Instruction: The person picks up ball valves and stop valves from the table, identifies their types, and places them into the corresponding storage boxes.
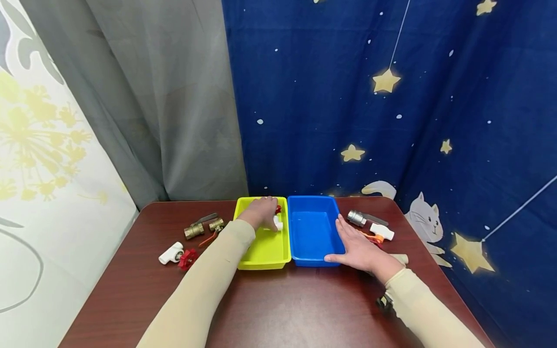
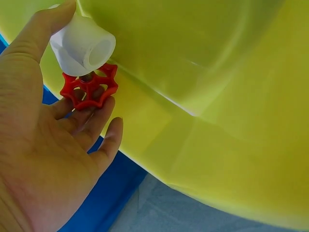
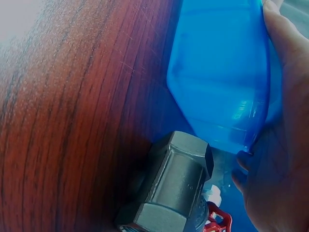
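Note:
My left hand (image 1: 263,212) is down in the yellow bin (image 1: 263,265). In the left wrist view its thumb lies on the white body of a valve (image 2: 77,43), and the fingers reach around the red handwheel (image 2: 89,89), so it grips the valve. My right hand (image 1: 359,249) rests against the blue bin (image 1: 311,263), fingers straight along the right rim and thumb spread to the near corner. In the right wrist view a grey metal fitting with hexagonal ends (image 3: 176,179) lies on the table beside that bin, with a red handwheel (image 3: 219,220) behind it.
Left of the bins lie a white valve with a red handwheel (image 1: 187,259), a brass valve (image 1: 194,231) and an orange lever (image 1: 209,239). On the right are a silver valve (image 1: 356,218), a white valve (image 1: 383,231) with an orange handle, and a beige piece (image 1: 400,258). Curtains hang behind the table (image 1: 270,309).

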Demonstrator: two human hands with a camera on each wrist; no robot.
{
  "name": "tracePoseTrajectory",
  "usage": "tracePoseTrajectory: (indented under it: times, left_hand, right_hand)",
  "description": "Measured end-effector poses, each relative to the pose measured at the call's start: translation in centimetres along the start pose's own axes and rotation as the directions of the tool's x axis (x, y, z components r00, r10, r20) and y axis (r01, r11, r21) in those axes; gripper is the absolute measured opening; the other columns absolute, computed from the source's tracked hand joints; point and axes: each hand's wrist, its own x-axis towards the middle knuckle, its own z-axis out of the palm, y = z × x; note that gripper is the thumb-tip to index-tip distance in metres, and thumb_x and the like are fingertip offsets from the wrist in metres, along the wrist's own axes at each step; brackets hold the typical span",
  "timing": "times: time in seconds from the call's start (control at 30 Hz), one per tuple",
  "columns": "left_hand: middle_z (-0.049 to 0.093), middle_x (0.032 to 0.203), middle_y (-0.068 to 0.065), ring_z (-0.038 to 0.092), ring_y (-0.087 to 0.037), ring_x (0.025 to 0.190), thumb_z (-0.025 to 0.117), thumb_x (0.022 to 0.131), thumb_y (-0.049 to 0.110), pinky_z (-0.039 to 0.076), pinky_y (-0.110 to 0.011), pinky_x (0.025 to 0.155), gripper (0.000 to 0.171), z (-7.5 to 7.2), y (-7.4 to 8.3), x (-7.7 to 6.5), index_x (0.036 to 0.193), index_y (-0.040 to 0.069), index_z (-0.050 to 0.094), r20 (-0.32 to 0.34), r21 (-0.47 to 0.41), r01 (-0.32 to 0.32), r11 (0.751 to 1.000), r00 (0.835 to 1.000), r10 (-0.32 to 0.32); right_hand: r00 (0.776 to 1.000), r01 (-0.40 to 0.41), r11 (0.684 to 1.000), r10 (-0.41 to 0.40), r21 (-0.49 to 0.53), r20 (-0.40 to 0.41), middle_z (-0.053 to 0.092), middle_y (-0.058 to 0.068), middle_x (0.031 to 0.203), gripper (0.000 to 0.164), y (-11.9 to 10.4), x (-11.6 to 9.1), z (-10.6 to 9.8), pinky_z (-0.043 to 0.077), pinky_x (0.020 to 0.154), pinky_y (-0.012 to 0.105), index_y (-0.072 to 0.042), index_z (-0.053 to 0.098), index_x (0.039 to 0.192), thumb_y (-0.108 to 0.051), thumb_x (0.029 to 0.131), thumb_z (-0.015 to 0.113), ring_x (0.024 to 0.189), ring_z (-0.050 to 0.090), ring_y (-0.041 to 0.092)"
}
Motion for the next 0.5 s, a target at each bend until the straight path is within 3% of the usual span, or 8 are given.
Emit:
tracePoseTrajectory:
  times: [0.27, 0.5]
  left_hand:
    - [0.062, 0.147, -0.012, 0.058, -0.031, 0.125, 0.099, 0.085, 0.042, 0.044, -0.050, 0.123, 0.090, 0.12, 0.44, -0.05, 0.154, 0.008, 0.053, -0.003, 0.014, -0.010, 1.000, 1.000, 0.010]
    - [0.059, 0.153, -0.012, 0.056, -0.031, 0.128, 0.100, 0.084, 0.041, 0.042, -0.048, 0.125, 0.093, 0.08, 0.66, -0.41, 0.156, 0.008, 0.050, 0.000, 0.017, -0.010, 1.000, 1.000, 0.010]
  right_hand:
    - [1.000, -0.011, 1.000, 0.011, -0.003, 0.008, 0.000, 0.013, 0.186, 0.127, -0.01, 0.11, -0.04, 0.021, 0.128, 0.074, -0.005, 0.008, 0.177, -0.080, 0.094, 0.068, 0.168, 0.013, 0.047]
    - [1.000, -0.010, 1.000, 0.010, -0.002, 0.013, -0.001, 0.013, 0.186, 0.124, -0.03, 0.07, -0.12, 0.021, 0.128, 0.074, -0.007, 0.007, 0.178, -0.076, 0.096, 0.069, 0.168, 0.013, 0.046]
